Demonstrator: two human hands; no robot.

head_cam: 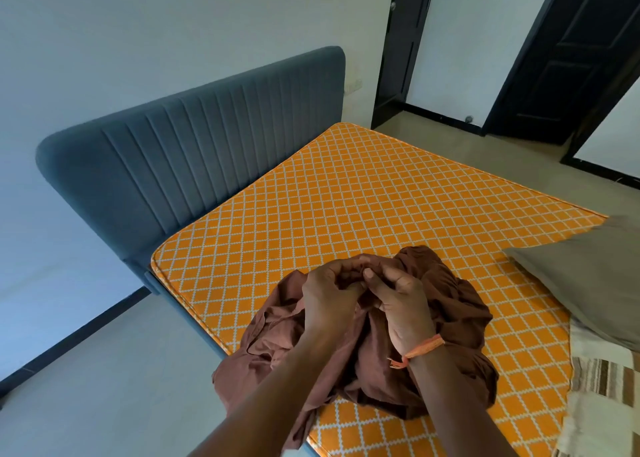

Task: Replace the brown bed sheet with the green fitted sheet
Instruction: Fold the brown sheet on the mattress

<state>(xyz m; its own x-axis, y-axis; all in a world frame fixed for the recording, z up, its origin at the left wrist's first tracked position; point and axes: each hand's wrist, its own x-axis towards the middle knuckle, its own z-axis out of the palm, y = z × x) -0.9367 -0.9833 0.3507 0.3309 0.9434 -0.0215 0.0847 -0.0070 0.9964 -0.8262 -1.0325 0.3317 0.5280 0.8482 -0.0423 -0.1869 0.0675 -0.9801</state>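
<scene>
I saw a plain brown sheet point(446, 304) bunched on a mattress point(346, 196) of orange with a white diamond lattice. The ribbed headboard point(194, 151) was slate blue, the pillow point(588, 276) taupe, the blanket point(602, 380) striped brown and cream, the doors point(568, 51) black.

The brown sheet point(446, 318) is seen bunched into a loose, crumpled mound of rust-brown fabric, fully stripped from the mattress point(346, 196). It is piled at the mattress's near left edge, well away from the head end. Deep folds and creases are shown all over it, and no flat stretch is visible. Its left part is draped over the mattress's left edge, and a fold hangs down past the near corner. The top of the mound is gathered and lifted where it is gripped by the left hand point(329, 293) and the right hand point(401, 304), pressed close together. No green sheet can be made out.
</scene>
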